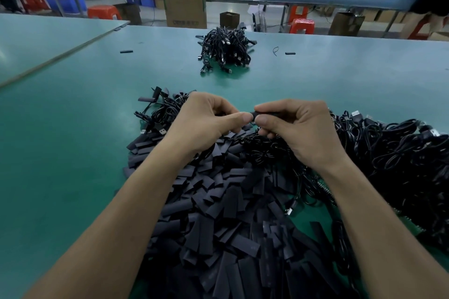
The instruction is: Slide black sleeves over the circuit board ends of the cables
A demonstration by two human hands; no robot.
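Factory assembly floor, identified by long green-topped workbenches [73,128], cardboard cartons [185,9], red plastic stools [302,25] and blue storage bins [70,3] around the far bench, plus bulk heaps of cables [224,48] and black sleeves [218,226] on the near bench.

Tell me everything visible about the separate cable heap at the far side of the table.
The far cable heap is a tangled mound of thin black cords, plastic-looking, with plug ends poking out round its base, some metal-tipped. It rests on the green table, on its own toward the far edge.
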